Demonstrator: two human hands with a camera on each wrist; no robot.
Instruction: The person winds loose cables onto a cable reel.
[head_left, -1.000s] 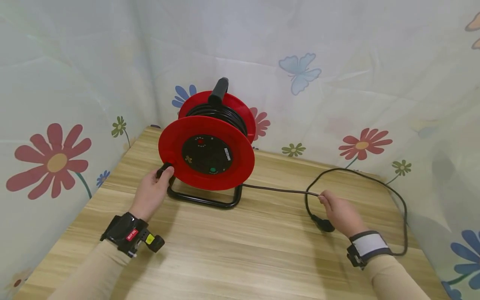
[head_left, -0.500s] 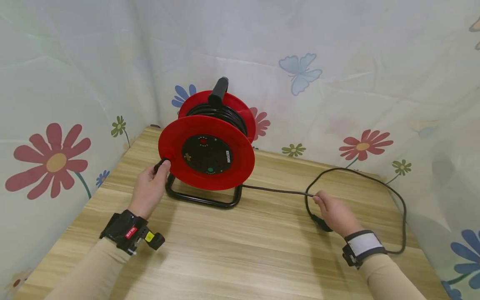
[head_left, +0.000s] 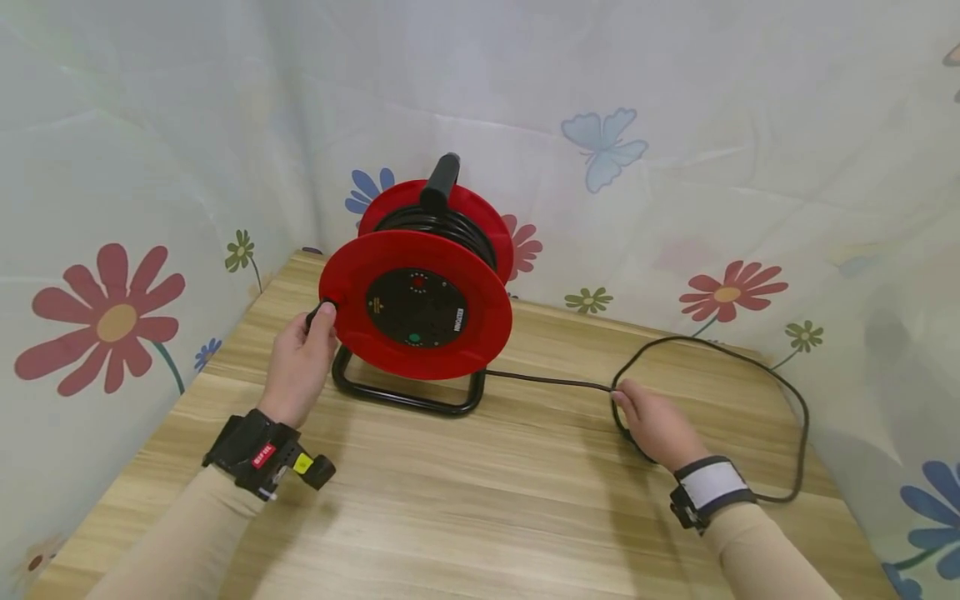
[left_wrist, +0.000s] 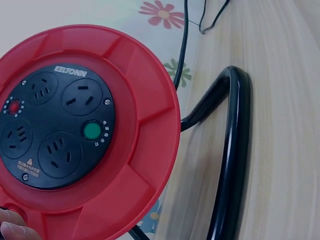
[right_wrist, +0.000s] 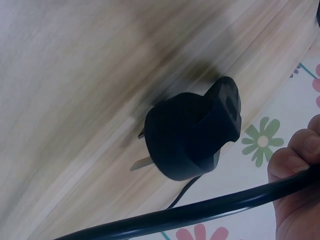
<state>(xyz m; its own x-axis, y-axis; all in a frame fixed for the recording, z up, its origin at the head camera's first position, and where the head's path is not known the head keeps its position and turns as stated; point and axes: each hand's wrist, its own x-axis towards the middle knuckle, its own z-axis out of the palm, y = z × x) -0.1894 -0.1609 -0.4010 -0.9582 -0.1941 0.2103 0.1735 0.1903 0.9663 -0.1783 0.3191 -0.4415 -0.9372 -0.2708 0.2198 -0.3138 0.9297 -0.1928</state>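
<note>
A red cable reel stands at the back left on a black tubular frame, with black cable wound between its flanges. At the front flange's left edge, my left hand grips the small black crank knob; only its fingertips show in the left wrist view. Sockets, a red button and a green button sit on the reel's black face. My right hand pinches the black cable running out from the reel's lower right. The black plug, its prongs showing, is by that hand.
Loose cable loops over the right side of the wooden table. Flower-printed white sheeting rises behind the table and along both sides. A black carry handle tops the reel.
The reel has turned clockwise as seen from above, its knob rising with my left hand. My right hand has moved left toward the reel with the cable, and the loose loop has shifted slightly left.
</note>
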